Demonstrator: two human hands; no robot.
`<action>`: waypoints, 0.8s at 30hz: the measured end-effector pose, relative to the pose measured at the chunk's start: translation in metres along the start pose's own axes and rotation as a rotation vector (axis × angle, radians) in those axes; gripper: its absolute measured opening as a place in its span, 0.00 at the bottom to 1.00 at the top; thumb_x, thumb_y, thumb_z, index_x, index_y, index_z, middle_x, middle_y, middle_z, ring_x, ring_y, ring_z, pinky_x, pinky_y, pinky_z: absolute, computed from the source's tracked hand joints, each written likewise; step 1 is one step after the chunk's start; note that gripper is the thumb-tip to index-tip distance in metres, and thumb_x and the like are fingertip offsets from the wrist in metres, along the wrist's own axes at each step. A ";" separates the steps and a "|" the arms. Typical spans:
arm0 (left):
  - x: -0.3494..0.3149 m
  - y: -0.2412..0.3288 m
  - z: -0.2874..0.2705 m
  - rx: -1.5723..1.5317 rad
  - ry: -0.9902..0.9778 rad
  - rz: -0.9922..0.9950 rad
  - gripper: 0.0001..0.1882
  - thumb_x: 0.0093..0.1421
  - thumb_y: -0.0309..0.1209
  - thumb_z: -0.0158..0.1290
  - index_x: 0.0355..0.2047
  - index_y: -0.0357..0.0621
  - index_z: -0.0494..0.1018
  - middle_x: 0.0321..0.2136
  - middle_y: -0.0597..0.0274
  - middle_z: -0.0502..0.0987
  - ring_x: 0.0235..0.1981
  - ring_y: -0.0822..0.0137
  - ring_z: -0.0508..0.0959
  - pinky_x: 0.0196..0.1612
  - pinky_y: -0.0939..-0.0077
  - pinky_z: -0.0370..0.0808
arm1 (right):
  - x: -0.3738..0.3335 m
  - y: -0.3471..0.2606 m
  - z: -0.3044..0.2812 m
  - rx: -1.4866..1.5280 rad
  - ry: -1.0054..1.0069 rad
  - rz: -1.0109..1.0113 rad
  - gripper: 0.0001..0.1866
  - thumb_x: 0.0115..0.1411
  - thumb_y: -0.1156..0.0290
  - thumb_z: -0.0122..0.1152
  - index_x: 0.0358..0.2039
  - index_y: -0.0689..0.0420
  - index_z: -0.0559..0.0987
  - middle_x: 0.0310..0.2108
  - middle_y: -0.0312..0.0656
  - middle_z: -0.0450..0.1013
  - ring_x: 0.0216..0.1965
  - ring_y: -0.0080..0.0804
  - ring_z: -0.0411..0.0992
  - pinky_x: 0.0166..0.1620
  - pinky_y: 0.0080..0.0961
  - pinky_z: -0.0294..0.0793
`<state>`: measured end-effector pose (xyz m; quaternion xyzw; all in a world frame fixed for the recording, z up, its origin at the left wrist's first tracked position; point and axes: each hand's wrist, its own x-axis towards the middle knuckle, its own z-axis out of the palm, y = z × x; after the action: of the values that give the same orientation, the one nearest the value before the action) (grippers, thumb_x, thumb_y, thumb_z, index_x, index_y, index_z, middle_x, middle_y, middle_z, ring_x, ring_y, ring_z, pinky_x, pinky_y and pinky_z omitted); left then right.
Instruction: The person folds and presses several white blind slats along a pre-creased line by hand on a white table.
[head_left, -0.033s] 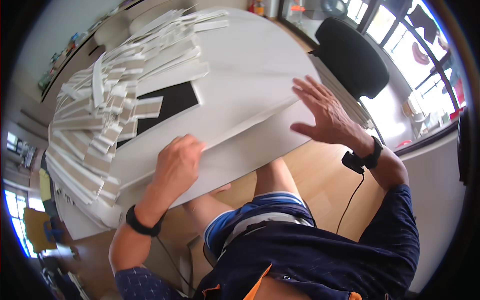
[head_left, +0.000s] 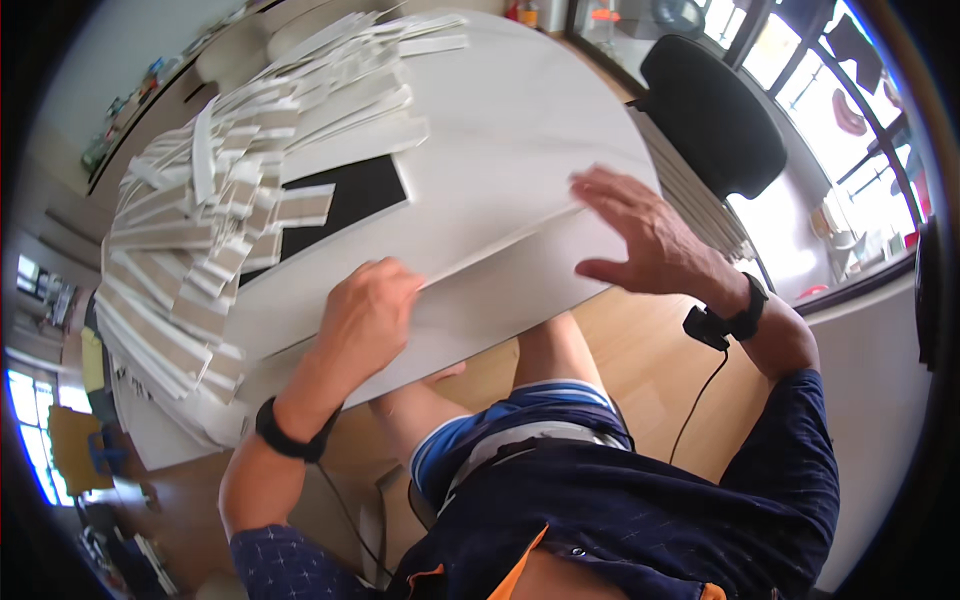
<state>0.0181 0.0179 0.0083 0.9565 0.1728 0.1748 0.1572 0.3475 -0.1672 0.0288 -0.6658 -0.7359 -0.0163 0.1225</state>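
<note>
A long, narrow white strip stretches across the near side of the round white table. My left hand is closed around the strip, its fingers curled in at the fist. At the strip's far right end, my right hand is held up with the thumb apart and the fingers stretched out, slightly blurred. Whether its fingertips touch the strip is hard to tell. To the left of my left hand lies a large heap of white and beige strips, overlapping in many directions.
A black flat panel lies partly under the heap. A dark chair stands beyond the table's right edge. Each wrist wears a black band; a dark cable hangs from the right one.
My right hand's fingers have shifted slightly left and down. My left hand has moved a little right and up with the strip. The table view has shifted slightly right.
</note>
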 end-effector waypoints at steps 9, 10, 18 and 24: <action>-0.034 -0.020 -0.041 -0.064 0.052 -0.241 0.10 0.58 0.20 0.62 0.41 0.32 0.83 0.35 0.47 0.82 0.36 0.44 0.83 0.42 0.59 0.80 | 0.072 -0.028 0.036 0.305 0.058 -0.179 0.05 0.61 0.74 0.69 0.37 0.58 0.86 0.33 0.46 0.82 0.38 0.50 0.81 0.41 0.43 0.80; -0.049 -0.028 -0.045 -0.031 0.100 -0.233 0.08 0.57 0.19 0.63 0.39 0.33 0.83 0.33 0.48 0.82 0.35 0.46 0.83 0.39 0.60 0.80 | 0.072 -0.029 0.035 0.302 0.052 -0.171 0.04 0.60 0.76 0.70 0.36 0.60 0.86 0.33 0.46 0.82 0.37 0.50 0.81 0.41 0.42 0.80; -0.083 -0.022 -0.027 0.240 0.149 -0.158 0.04 0.60 0.20 0.57 0.35 0.38 0.81 0.33 0.54 0.81 0.36 0.50 0.84 0.39 0.58 0.82 | 0.067 -0.032 0.037 0.226 0.094 -0.263 0.05 0.56 0.82 0.72 0.33 0.63 0.84 0.32 0.47 0.81 0.34 0.47 0.81 0.37 0.38 0.81; -0.091 -0.029 -0.021 0.323 0.193 -0.111 0.10 0.61 0.19 0.56 0.43 0.36 0.79 0.41 0.55 0.81 0.40 0.51 0.84 0.43 0.59 0.83 | 0.058 -0.038 0.041 0.172 0.108 -0.270 0.07 0.56 0.82 0.72 0.36 0.61 0.84 0.33 0.43 0.80 0.36 0.44 0.80 0.39 0.37 0.81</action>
<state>-0.0780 0.0137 -0.0093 0.9371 0.2655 0.2267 -0.0060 0.2990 -0.1069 0.0062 -0.5460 -0.8097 -0.0056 0.2150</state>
